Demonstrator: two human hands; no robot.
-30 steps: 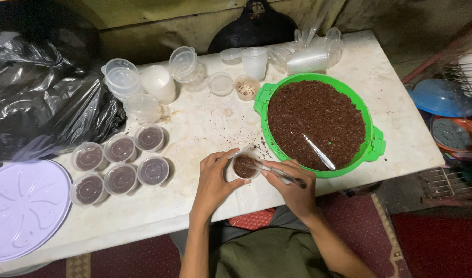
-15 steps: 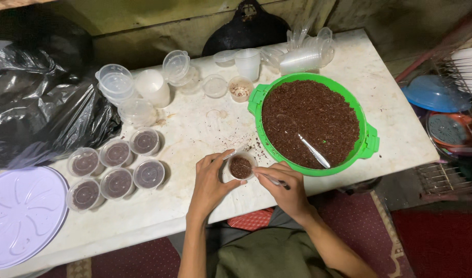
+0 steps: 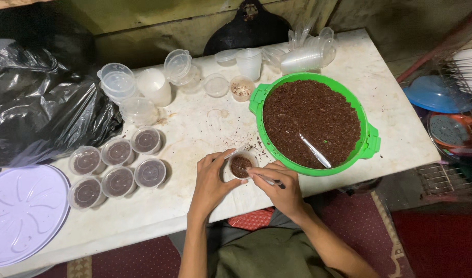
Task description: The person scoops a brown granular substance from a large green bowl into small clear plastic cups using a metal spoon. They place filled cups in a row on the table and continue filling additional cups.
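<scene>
My left hand (image 3: 211,181) wraps around a small clear plastic cup (image 3: 240,165) part-filled with dark brown soil, at the near edge of the white table (image 3: 195,128). My right hand (image 3: 280,186) grips a thin stick-like tool (image 3: 261,177) whose tip rests on the soil in the cup. Just right of the cup stands a green round basin (image 3: 370,144) full of the same brown soil, with a clear plastic spoon (image 3: 313,149) lying in it.
Several lidded soil-filled cups (image 3: 117,167) sit in two rows at left. Stacks of empty clear cups and lids (image 3: 143,87) line the table's back, with more (image 3: 303,51) behind the basin. A black plastic bag (image 3: 35,108) and lilac round lid (image 3: 20,211) lie far left.
Both hands and the cup stay in much the same spot on the table. The right hand's tool has shifted slightly over the cup's soil; the head camera has moved a little.
</scene>
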